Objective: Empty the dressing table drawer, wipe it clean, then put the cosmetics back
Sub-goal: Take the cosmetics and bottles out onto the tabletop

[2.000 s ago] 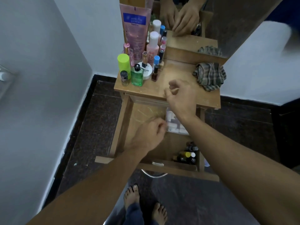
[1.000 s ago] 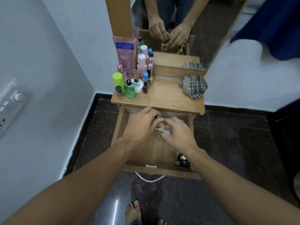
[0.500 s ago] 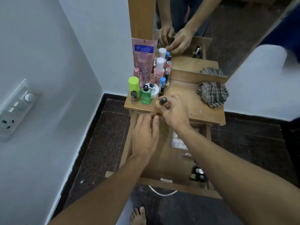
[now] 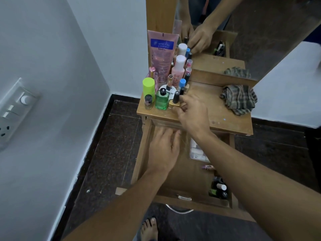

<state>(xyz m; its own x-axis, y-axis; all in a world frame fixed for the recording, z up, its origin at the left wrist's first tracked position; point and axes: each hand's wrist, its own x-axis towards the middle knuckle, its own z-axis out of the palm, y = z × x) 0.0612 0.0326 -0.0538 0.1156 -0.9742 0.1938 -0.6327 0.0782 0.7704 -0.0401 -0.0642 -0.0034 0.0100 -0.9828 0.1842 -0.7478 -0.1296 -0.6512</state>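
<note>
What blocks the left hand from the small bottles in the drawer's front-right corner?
Nothing visible: bare wooden drawer floor lies between left hand and small dark bottles; the right forearm crosses close by.

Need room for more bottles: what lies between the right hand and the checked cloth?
Only bare tabletop between right hand and checked cloth; head view.

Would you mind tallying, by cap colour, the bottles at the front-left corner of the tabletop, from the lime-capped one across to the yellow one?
Black caps: 3 (small dark bottle, green bottle, yellow bottle)
Lime caps: 1 (lime-capped bottle)
Total: 4
</note>
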